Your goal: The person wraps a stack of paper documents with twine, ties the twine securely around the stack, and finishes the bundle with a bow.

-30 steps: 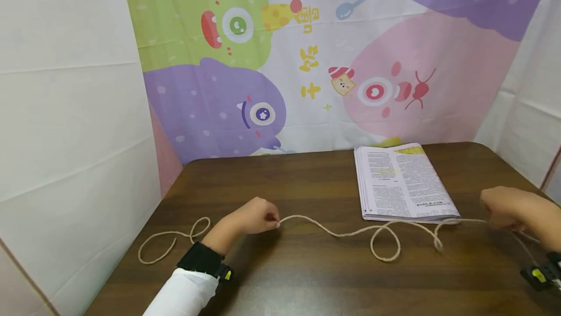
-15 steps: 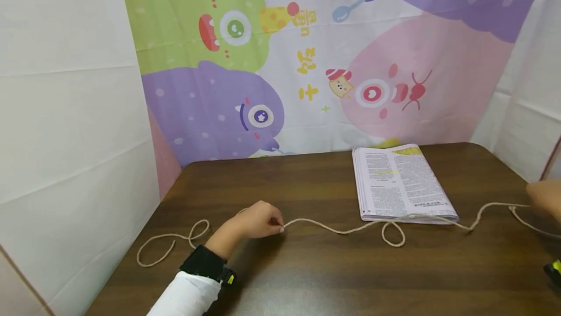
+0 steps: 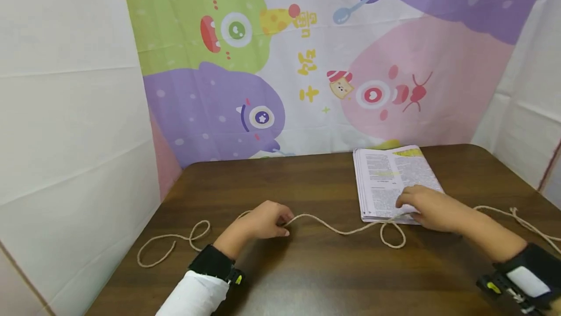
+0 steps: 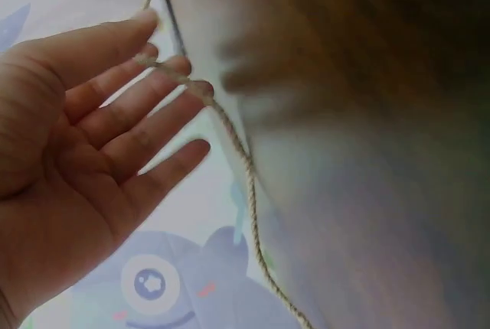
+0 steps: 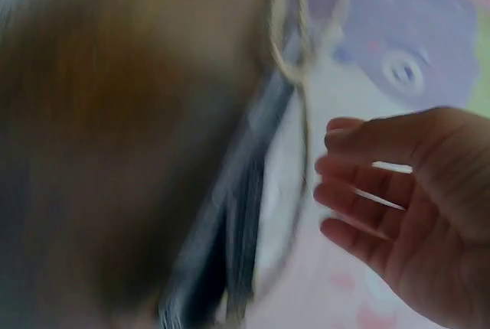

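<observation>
1. Tan rope (image 3: 344, 232) crosses the left hand (image 3: 265, 219), fingers loosely spread, not gripping.
2. It meets papers (image 3: 379, 199) at their six o'clock.
3. Right hand (image 3: 431, 209), fingers relaxed and empty, hovers at the papers' four o'clock.

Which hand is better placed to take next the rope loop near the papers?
Right, I think: the right hand is close to the loop, relaxed and apparently holding nothing. The left hand is farther off, touching another part of the rope.

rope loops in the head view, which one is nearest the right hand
The loop by the near edge of the papers; the other loop lies to the left of the left hand.
</observation>
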{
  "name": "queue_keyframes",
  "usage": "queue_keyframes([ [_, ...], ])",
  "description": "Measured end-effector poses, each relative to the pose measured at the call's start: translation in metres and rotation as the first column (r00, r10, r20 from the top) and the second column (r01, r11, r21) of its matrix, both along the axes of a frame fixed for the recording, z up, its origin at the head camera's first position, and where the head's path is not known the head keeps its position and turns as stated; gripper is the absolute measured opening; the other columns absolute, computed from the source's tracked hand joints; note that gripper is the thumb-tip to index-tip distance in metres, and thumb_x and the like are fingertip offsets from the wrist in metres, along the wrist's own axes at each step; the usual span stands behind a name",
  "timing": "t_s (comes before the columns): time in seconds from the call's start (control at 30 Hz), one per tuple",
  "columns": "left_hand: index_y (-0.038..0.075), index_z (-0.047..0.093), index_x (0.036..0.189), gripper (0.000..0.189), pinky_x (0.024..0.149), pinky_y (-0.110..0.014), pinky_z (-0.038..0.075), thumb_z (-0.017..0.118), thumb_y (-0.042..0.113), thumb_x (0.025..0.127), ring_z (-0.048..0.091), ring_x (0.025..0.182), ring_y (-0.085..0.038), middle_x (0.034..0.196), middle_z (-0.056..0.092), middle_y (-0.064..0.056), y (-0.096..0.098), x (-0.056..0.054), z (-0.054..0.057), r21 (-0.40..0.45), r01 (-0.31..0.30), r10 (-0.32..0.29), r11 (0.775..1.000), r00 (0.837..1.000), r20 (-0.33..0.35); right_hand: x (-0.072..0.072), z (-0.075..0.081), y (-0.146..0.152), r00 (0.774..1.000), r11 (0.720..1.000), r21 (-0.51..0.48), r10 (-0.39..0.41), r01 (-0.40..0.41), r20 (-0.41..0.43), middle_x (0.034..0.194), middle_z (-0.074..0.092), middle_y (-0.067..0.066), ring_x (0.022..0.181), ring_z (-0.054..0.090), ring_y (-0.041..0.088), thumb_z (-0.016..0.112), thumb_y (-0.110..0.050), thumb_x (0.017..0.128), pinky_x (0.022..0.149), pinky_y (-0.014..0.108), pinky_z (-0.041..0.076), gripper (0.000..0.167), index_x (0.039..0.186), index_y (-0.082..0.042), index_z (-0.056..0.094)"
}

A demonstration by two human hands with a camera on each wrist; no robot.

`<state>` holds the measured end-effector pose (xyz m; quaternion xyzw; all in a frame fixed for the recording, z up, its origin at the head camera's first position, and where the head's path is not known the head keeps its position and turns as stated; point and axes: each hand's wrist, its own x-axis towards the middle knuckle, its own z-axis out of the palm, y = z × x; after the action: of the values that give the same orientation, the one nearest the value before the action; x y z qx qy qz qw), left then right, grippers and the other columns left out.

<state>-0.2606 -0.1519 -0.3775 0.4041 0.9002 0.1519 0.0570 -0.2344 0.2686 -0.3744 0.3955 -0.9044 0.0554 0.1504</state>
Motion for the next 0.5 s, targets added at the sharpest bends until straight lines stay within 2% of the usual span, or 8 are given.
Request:
queue_keyframes([
  [0.07, 0.002, 0.071, 0.102, 0.027, 0.078, -0.03, 0.052, 0.08, 0.003, 0.077, 0.065, 0.089, -0.022, 0.096, 0.07, -0.006, -0.005, -0.002, 0.001, -0.021, -0.005, 0.004, 1.0, 1.0, -0.029, 0.0, -0.004, -0.015, 0.999, 0.998, 0.054, 0.024, -0.021, -0.042, 0.075, 0.056, -0.005, 0.071, 0.057, 0.022, 0.081, 0.004, 0.064, 0.063, 0.039, 0.047, 0.027, 0.076, -0.014, 0.065],
  [0.13, 0.003, 0.072, 0.102, 0.03, 0.08, -0.032, 0.052, 0.082, 0.001, 0.074, 0.065, 0.091, -0.023, 0.097, 0.071, -0.006, -0.013, -0.004, 0.002, -0.064, -0.032, 0.027, 0.997, 0.997, -0.075, 0.001, -0.007, -0.021, 0.997, 0.993, 0.115, 0.004, 0.006, -0.083, 0.067, 0.049, -0.006, 0.062, 0.052, 0.019, 0.08, 0.001, 0.065, 0.056, 0.036, 0.043, 0.03, 0.066, -0.018, 0.058],
  [0.2, 0.003, 0.073, 0.101, 0.031, 0.081, -0.036, 0.052, 0.082, -0.001, 0.071, 0.065, 0.092, -0.025, 0.097, 0.071, -0.007, -0.024, -0.006, 0.003, -0.099, -0.085, 0.073, 0.992, 0.991, -0.115, 0.002, -0.009, -0.019, 0.996, 0.99, 0.14, -0.024, 0.037, -0.087, 0.061, 0.043, -0.008, 0.056, 0.045, 0.015, 0.08, -0.002, 0.067, 0.051, 0.033, 0.037, 0.036, 0.061, -0.021, 0.05],
  [0.27, 0.002, 0.073, 0.098, 0.031, 0.081, -0.038, 0.052, 0.083, -0.003, 0.069, 0.065, 0.091, -0.025, 0.095, 0.07, -0.007, -0.037, -0.009, 0.005, -0.127, -0.165, 0.147, 0.978, 0.979, -0.14, 0.004, -0.007, -0.011, 0.996, 0.988, 0.14, -0.058, 0.067, -0.064, 0.06, 0.042, -0.01, 0.054, 0.041, 0.01, 0.079, -0.002, 0.069, 0.05, 0.031, 0.035, 0.038, 0.06, -0.022, 0.048],
  [0.33, 0.003, 0.074, 0.096, 0.03, 0.08, -0.039, 0.052, 0.083, -0.003, 0.068, 0.065, 0.088, -0.024, 0.092, 0.07, -0.006, -0.053, -0.012, 0.006, -0.142, -0.261, 0.24, 0.955, 0.959, -0.149, 0.007, -0.004, 0.001, 0.994, 0.987, 0.117, -0.107, 0.108, -0.01, 0.06, 0.041, -0.013, 0.054, 0.036, 0.006, 0.078, -0.001, 0.071, 0.049, 0.027, 0.032, 0.039, 0.059, -0.022, 0.048],
  [0.4, 0.003, 0.074, 0.094, 0.031, 0.078, -0.039, 0.052, 0.083, -0.004, 0.065, 0.064, 0.084, -0.023, 0.088, 0.069, -0.005, -0.071, -0.013, 0.006, -0.138, -0.35, 0.328, 0.927, 0.931, -0.157, 0.011, 0.001, 0.015, 0.987, 0.983, 0.104, -0.157, 0.151, 0.045, 0.062, 0.043, -0.013, 0.055, 0.035, 0.005, 0.078, 0.0, 0.073, 0.049, 0.026, 0.032, 0.036, 0.061, -0.021, 0.051],
  [0.47, 0.004, 0.073, 0.091, 0.029, 0.075, -0.039, 0.052, 0.085, 0.0, 0.065, 0.062, 0.08, -0.021, 0.084, 0.067, -0.003, -0.088, -0.013, 0.006, -0.137, -0.411, 0.391, 0.901, 0.908, -0.15, 0.014, 0.005, 0.031, 0.973, 0.974, 0.095, -0.213, 0.204, 0.094, 0.063, 0.046, -0.013, 0.056, 0.037, 0.005, 0.076, 0.002, 0.074, 0.05, 0.026, 0.034, 0.032, 0.063, -0.019, 0.055],
  [0.5, 0.005, 0.073, 0.089, 0.027, 0.073, -0.038, 0.051, 0.086, 0.003, 0.066, 0.061, 0.078, -0.02, 0.081, 0.066, -0.002, -0.095, -0.011, 0.006, -0.136, -0.429, 0.413, 0.893, 0.901, -0.133, 0.015, 0.006, 0.04, 0.964, 0.97, 0.089, -0.237, 0.228, 0.118, 0.064, 0.048, -0.013, 0.057, 0.039, 0.005, 0.076, 0.003, 0.074, 0.05, 0.027, 0.036, 0.029, 0.064, -0.017, 0.057],
])
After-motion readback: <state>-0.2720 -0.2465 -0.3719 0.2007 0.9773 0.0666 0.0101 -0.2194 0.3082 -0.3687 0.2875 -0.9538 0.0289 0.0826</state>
